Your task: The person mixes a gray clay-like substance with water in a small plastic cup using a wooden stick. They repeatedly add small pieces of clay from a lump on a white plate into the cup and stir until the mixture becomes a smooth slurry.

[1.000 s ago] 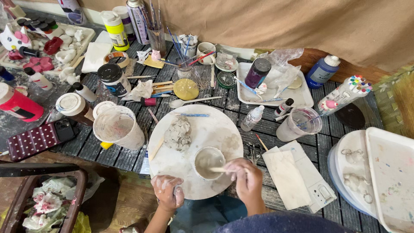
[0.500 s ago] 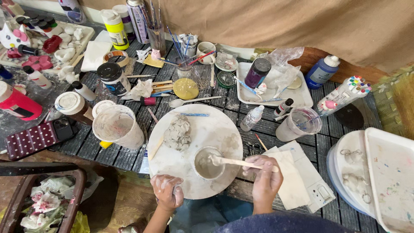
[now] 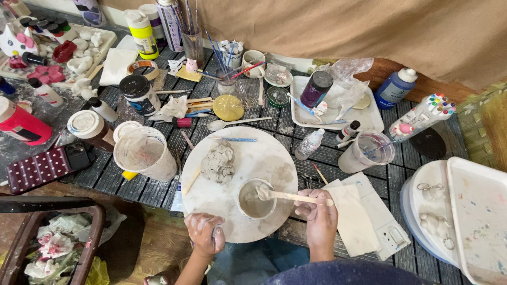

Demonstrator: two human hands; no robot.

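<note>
Pinching a wooden stick (image 3: 296, 197) between thumb and fingers, the right hand (image 3: 318, 215) dips its far tip into the small cup (image 3: 255, 199) just left of the grip, on the round white board (image 3: 240, 184). Beyond the cup lies a grey clay lump (image 3: 218, 162). The left hand (image 3: 205, 233), fingers curled closed, rests at the board's near edge.

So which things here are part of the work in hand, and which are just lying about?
In use: right hand, wooden stick, small cup, round board, left hand.
Lying about: clay lump, plastic tub, white spoon, brush jar, blue bottle.
</note>
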